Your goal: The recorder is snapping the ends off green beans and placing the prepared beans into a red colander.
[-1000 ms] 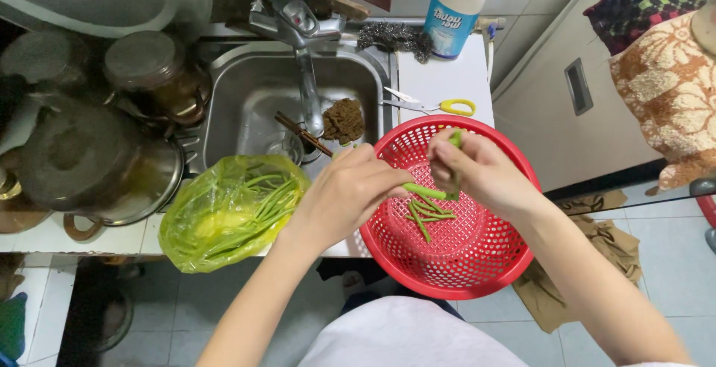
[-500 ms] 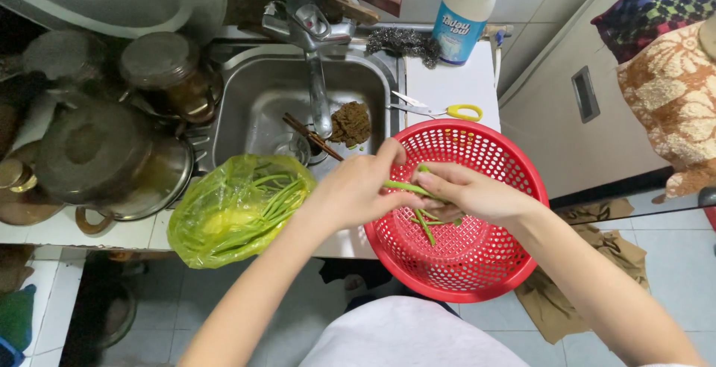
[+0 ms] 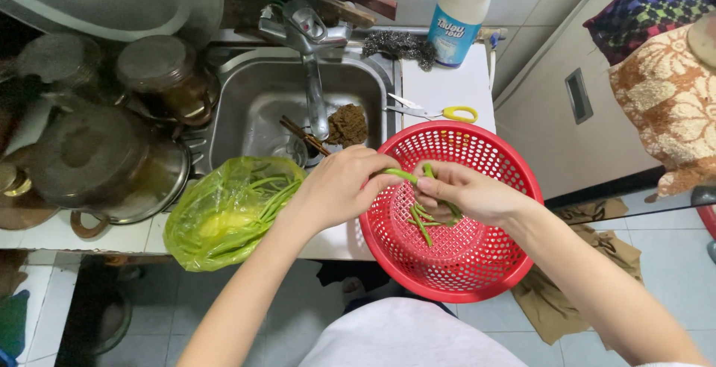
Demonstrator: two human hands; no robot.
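I see both hands meeting over the near-left part of a red basket [image 3: 477, 262], which sits at the front edge of the table [image 3: 447, 83] and hangs partly past it. My left hand [image 3: 339, 188] has its fingers pinched closed on one end of a green bean [image 3: 399, 176], and my right hand [image 3: 470, 192] pinches the same bean just beside it, thumb and fingertips nearly touching those of the left, so the two hands are close together with the bean spanning the small gap between them. More cut bean pieces [image 3: 421, 221] lie on the basket's mesh below the right hand, and some seem to hang from its palm, though I cannot tell how many it holds. To the left of the basket, a yellow-green plastic bag [image 3: 224, 214] lies open on the table with long beans inside it, just beside my left wrist. Behind the hands is a steel sink [image 3: 253, 110] with a tap [image 3: 309, 46] above it, a brown scouring pad [image 3: 348, 123] in the basin and a pair of chopsticks [image 3: 302, 134]. Yellow-handled scissors [image 3: 440, 111] lie on the table behind the basket, near a white bottle [image 3: 462, 16]. Pots with lids [image 3: 104, 162] stand well to the left.
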